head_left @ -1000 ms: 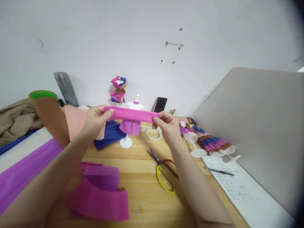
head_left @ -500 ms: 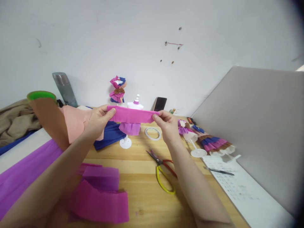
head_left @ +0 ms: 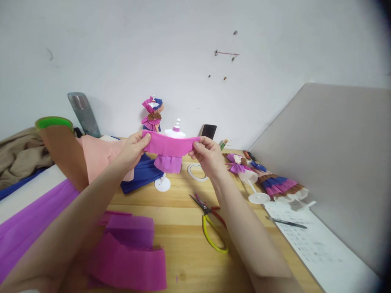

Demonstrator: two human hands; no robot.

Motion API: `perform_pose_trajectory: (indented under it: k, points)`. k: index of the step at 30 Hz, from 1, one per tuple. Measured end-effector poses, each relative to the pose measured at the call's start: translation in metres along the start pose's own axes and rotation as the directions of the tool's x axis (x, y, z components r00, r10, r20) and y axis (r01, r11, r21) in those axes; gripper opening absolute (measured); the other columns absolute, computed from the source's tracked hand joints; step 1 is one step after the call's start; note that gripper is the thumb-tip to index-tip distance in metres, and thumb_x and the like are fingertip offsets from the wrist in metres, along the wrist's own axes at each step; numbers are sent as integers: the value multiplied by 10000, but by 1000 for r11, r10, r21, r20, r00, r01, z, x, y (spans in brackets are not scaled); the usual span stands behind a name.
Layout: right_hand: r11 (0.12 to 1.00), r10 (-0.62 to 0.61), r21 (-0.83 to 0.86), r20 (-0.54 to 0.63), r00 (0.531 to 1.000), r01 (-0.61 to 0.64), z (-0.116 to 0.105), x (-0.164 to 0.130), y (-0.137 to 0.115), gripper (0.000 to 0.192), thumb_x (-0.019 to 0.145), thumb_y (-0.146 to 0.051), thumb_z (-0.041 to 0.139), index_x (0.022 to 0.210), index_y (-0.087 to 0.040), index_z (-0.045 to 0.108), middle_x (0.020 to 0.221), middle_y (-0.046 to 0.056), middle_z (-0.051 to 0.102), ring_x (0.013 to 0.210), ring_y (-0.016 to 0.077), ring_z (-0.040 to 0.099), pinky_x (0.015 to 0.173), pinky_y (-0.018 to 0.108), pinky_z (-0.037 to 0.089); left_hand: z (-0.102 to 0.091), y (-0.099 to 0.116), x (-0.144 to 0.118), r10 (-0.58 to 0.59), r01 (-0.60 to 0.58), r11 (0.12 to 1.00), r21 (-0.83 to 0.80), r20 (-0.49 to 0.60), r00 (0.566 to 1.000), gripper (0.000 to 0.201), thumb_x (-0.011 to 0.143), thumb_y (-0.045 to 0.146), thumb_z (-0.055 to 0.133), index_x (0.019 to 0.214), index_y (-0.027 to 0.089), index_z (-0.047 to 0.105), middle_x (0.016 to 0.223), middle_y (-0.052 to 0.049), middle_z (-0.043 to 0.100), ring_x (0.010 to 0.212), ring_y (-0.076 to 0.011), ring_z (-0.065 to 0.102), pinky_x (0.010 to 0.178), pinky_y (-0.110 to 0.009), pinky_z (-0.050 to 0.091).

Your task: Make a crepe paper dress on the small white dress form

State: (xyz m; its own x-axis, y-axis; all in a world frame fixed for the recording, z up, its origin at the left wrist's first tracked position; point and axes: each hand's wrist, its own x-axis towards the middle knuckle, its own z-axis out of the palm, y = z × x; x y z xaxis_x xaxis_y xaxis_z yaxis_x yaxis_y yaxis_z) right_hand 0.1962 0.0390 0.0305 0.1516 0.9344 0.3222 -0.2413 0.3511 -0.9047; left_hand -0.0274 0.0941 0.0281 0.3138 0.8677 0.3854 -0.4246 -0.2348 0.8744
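A strip of pink crepe paper (head_left: 171, 145) is stretched between my hands, its top edge sagging slightly. My left hand (head_left: 134, 149) pinches its left end and my right hand (head_left: 209, 155) pinches the right end. Behind the strip stands a small white dress-form stand (head_left: 175, 133), its middle hidden by the paper. A purple ruffled skirt (head_left: 168, 164) on the form shows below the strip. On the table under my hands lie yellow-and-red handled scissors (head_left: 207, 215), blades partly apart. A roll of double-sided tape (head_left: 197, 172) lies beside my right hand.
Magenta and purple paper pieces (head_left: 131, 260) lie near the front. Brown paper (head_left: 64, 152), peach paper (head_left: 97, 152) and blue paper (head_left: 142, 175) are at left, near a bottle (head_left: 84, 114). A decorated form (head_left: 152, 116), a phone (head_left: 209, 131), and dressed forms (head_left: 277, 183) stand or lie around.
My hands have come closer together, mostly by the right hand moving left, so the pink strip is less taut and now sags along its top. Camera view shifted slightly.
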Motion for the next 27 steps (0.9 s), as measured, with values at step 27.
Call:
perform_pose_trajectory:
  k: [27]
  points:
    - [981,-19,195,109,994,-2,30,8,17,207,598,-246,775,722,-203,616,584,-50,614,474,82,518,458,207,435,15,-28,16,131,-136,987,-81,-66,989,387,662,470,843,792,179,624,633,54,590,512,-60,499,498,-164,441]
